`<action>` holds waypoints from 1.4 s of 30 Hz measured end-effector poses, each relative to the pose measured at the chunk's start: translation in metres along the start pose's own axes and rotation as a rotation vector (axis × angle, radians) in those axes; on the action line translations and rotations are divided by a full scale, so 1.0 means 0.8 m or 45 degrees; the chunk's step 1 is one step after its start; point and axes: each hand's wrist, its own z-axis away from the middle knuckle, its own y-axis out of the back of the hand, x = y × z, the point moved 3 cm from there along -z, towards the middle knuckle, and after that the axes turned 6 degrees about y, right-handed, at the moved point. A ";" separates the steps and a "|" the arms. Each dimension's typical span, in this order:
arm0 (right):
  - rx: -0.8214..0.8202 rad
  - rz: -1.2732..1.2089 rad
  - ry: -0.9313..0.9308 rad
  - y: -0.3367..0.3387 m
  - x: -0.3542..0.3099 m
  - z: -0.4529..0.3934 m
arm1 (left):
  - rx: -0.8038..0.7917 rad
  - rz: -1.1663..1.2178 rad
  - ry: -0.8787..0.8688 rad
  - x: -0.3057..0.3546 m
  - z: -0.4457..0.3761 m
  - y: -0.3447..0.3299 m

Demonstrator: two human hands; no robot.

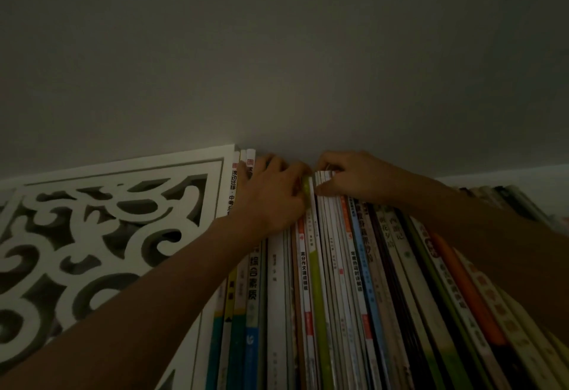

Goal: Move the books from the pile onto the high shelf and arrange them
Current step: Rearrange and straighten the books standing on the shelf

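White fretwork with curling cut-outs forms the carved side panel [101, 229] at the left end of the high shelf, and the row of books [338, 282] stands packed spine-out just beside it, running off to the right edge of view under a dim grey wall [277, 51]. Both arms reach up to the tops of the books near the middle of the row. The left hand [271, 192] lies over the upper ends of the spines, its fingers [295, 174] curled over the top edges next to a lime-green book [317, 282]; what exactly they grip I cannot tell. The right hand [351, 177] sits just beside it, fingers bent and pinching the tops of a few thin white books [324, 180] between thumb and fingertips. The two hands are almost touching over the green spine. Tall books with red lettering [234, 186] stand against the panel, left of the left hand
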 end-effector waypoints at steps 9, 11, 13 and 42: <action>0.082 0.061 0.016 0.002 0.002 0.011 | -0.099 -0.001 -0.015 0.007 -0.011 0.004; 0.101 0.086 0.017 0.001 0.002 0.013 | -0.047 0.124 0.043 0.008 -0.012 0.005; 0.119 0.099 0.019 0.001 0.000 0.015 | -0.004 0.265 0.113 0.011 -0.011 0.006; 0.176 0.635 0.362 -0.070 0.040 0.164 | 0.382 0.698 0.197 0.032 0.123 -0.024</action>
